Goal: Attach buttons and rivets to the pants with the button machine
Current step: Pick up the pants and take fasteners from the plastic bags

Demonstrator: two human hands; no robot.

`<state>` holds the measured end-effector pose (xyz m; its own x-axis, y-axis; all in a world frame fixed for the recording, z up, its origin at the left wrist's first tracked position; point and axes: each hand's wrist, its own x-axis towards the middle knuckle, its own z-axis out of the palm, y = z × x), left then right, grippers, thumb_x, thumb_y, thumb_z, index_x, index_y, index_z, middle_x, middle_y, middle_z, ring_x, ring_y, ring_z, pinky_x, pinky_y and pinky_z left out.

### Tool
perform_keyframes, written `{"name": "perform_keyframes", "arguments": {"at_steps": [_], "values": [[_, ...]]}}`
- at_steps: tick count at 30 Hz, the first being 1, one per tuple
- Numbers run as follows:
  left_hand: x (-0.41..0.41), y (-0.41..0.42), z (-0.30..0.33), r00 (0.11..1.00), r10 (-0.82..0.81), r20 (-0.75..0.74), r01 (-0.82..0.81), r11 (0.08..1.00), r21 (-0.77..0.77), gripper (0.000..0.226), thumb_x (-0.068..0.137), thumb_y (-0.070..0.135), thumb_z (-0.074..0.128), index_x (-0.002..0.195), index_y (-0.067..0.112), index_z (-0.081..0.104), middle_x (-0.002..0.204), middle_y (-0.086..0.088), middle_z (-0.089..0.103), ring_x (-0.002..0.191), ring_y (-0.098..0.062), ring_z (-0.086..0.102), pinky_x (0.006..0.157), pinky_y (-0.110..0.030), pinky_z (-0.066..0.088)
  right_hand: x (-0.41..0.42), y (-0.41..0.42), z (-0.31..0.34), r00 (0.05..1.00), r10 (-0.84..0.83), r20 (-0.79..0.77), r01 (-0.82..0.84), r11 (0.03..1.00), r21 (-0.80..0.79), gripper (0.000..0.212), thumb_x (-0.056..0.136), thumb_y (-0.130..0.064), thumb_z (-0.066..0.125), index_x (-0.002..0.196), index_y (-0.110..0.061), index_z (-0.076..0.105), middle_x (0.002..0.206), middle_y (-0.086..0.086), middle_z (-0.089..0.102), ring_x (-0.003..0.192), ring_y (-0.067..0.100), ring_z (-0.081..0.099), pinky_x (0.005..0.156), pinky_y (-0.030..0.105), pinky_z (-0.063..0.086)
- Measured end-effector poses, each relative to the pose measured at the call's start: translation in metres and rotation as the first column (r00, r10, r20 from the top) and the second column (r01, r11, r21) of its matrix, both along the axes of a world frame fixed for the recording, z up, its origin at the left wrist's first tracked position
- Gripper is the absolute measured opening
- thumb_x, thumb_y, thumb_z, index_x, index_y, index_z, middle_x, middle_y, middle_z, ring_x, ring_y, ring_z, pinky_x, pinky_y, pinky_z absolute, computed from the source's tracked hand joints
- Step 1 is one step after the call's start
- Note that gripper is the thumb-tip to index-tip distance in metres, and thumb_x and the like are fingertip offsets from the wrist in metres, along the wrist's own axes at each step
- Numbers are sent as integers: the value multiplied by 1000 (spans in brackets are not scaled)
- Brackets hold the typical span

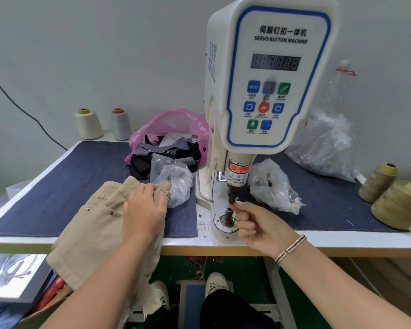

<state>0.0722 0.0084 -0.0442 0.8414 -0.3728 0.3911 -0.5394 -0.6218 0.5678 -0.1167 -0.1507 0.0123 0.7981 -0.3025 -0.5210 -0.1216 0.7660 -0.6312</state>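
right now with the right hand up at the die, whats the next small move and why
Probably seat the small part in the lower die: the right hand pinches something tiny between the punch and that die. Meanwhile the left hand holds the tan pants off to the side, not yet under the punch.

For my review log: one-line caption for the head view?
Right hand pinches a small part at the button machine; left hand holds tan pants.
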Motion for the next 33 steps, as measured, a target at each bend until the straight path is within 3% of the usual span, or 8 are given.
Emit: {"name": "perform_keyframes", "arguments": {"at_steps": [5, 12, 15, 17, 21, 26, 30, 33], "values": [[0, 0, 0, 1000, 10, 6, -10, 1000, 2, 39, 85, 39, 29, 96, 17, 59, 101, 0, 59, 98, -24, 49, 83, -42, 36, -1, 1, 3, 998, -20, 57, 17, 998, 52, 15, 72, -9, 64, 69, 3, 72, 48, -1, 43, 32, 7, 37, 29, 16, 31], [2, 0, -2, 1000, -14, -2, 13, 1000, -26, 36, 88, 45, 32, 99, 22, 58, 103, 5, 57, 99, -20, 49, 85, -40, 36, -1, 2, 1, 992, -39, 118, 27, 994, 102, 20, 76, -8, 58, 65, 3, 70, 52, -1, 38, 34, 8, 35, 30, 17, 30], [3, -1, 3, 993, -67, 98, 70, 997, -34, 28, 91, 31, 56, 118, 25, 61, 122, 3, 53, 114, -21, 47, 95, -41, 33, -2, -8, 1, 999, 11, 49, -2, 983, -185, 16, 78, -12, 60, 74, -3, 72, 53, 1, 45, 36, 8, 37, 32, 18, 30], [8, -3, 14, 962, -174, 212, 166, 985, 51, 36, 83, 9, 63, 116, 24, 66, 126, 5, 57, 119, -21, 47, 96, -36, 26, 2, -23, -4, 994, -68, -83, 23, 889, -457, 14, 83, -11, 59, 84, -5, 71, 51, 1, 48, 36, 7, 36, 34, 17, 29], [24, 0, 40, 924, -296, 242, 210, 922, 324, 29, 77, 1, 54, 86, 24, 69, 82, 14, 68, 90, -17, 58, 87, -27, 19, 8, -46, -23, 966, -193, -172, -24, 593, -805, 23, 96, -10, 45, 96, -10, 68, 50, 0, 49, 35, 7, 38, 35, 17, 29], [45, 18, 42, 905, -167, 390, -31, 891, 452, 36, 80, 34, 37, 57, 16, 57, 60, 3, 63, 68, -25, 53, 80, -38, 28, 3, -50, -44, 977, -201, -75, 18, 426, -904, 24, 98, -14, 46, 93, -19, 69, 48, -6, 53, 38, 4, 44, 38, 16, 36], [53, 9, 42, 883, -220, 414, -14, 871, 491, 7, 68, 7, 70, 70, 10, 64, 68, -6, 64, 72, -30, 56, 75, -42, 36, 2, -48, -46, 979, -199, -38, 49, 417, -907, 24, 97, -12, 46, 92, -20, 68, 53, -3, 54, 39, 5, 46, 41, 17, 38], [50, -8, 40, 853, -384, 354, 128, 812, 570, 24, 78, 8, 64, 93, 25, 71, 99, 7, 66, 94, -22, 56, 81, -36, 34, 1, -47, -47, 980, -200, -12, 73, 413, -908, 25, 97, -9, 46, 92, -18, 69, 54, -1, 54, 40, 5, 46, 41, 16, 39]]}}
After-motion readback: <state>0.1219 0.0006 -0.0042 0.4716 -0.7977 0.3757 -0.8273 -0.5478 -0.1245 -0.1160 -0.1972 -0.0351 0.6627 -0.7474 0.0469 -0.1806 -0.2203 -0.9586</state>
